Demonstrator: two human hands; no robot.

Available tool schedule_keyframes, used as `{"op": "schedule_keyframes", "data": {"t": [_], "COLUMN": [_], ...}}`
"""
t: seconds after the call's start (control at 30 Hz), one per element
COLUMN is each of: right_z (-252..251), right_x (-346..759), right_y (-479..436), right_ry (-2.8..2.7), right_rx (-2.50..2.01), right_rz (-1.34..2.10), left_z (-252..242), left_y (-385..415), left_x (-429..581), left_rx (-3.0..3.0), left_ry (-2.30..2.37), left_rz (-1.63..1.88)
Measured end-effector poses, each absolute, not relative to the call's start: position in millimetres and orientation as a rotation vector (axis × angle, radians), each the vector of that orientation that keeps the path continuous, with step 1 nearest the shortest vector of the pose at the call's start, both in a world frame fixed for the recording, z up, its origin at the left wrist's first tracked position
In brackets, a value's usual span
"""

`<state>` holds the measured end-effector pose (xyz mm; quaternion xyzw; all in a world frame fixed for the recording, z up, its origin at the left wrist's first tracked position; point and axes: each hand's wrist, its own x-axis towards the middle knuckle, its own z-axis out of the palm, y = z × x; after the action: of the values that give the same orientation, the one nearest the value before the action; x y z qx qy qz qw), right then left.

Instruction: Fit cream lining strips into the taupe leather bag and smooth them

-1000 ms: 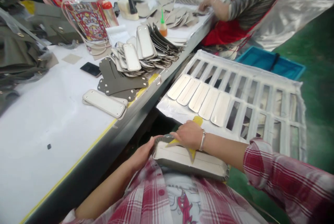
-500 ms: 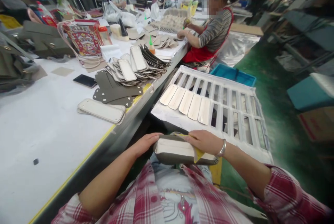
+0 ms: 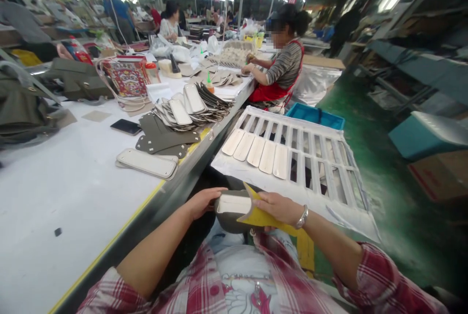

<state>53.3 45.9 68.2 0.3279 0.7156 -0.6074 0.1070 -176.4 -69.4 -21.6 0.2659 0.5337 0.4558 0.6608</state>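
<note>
Over my lap I hold a dark grey-green leather piece (image 3: 230, 224) with a white panel (image 3: 234, 204) on its upper face. My left hand (image 3: 204, 202) is closed round its left end, fingers along the edge. A yellow sheet (image 3: 261, 216) curls over the panel's right part and stands away from it at its left edge. My right hand (image 3: 280, 206) grips this sheet, the thumb on top. Most of the leather piece's right end is hidden by the sheet and hand.
Left is the white table (image 3: 66, 197) with white-faced straps (image 3: 146, 163), a strap pile (image 3: 186, 109), a phone (image 3: 126, 127) and a patterned bag (image 3: 126, 80). A slotted white rack (image 3: 314, 158) holds several white panels (image 3: 256, 150). Beyond sits a co-worker (image 3: 281, 68); a blue crate (image 3: 318, 115) is nearby.
More of the yellow sheet shows now, and it hides much of the white panel's right part. My right hand has shifted slightly down. The camera has tilted up.
</note>
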Motion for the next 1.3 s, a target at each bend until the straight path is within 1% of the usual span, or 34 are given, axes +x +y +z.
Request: {"op": "schedule_keyframes", "data": {"t": [0.13,0.27,0.37,0.47,0.63,0.7,0.8,0.9,1.07,1.3], "right_z": [61,54,46,40,42,44,44,39,27,27], "right_x": [56,67,75,79,73,71,76,89,102,94], "right_y": [47,53,57,57,50,46,37,24,4,-13], "right_ry": [2.026,1.914,1.884,1.928,1.944,1.858,1.644,1.467,1.392,1.470], "right_rx": [0.952,0.802,0.737,0.758,0.917,0.909,0.861,0.977,1.103,1.188], "right_rz": [-1.904,-2.085,-2.125,-2.163,-2.225,-2.373,-2.659,-2.778,-2.825,-2.683], "left_z": [-17,-12,-10,-7,-1,-2,-8,-16,-21,-16], "left_y": [-66,-64,-62,-56,-47,-48,-57,-69,-80,-81], "left_x": [-175,-175,-175,-169,-152,-151,-159,-168,-164,-158], "left_rx": [0.575,0.540,0.517,0.492,0.451,0.450,0.405,0.376,0.399,0.428], "left_ry": [1.226,1.209,1.161,1.186,1.395,1.405,1.250,1.092,1.116,1.186], "left_rz": [1.005,0.993,1.004,0.998,0.985,0.998,1.035,1.107,1.185,1.213]}}
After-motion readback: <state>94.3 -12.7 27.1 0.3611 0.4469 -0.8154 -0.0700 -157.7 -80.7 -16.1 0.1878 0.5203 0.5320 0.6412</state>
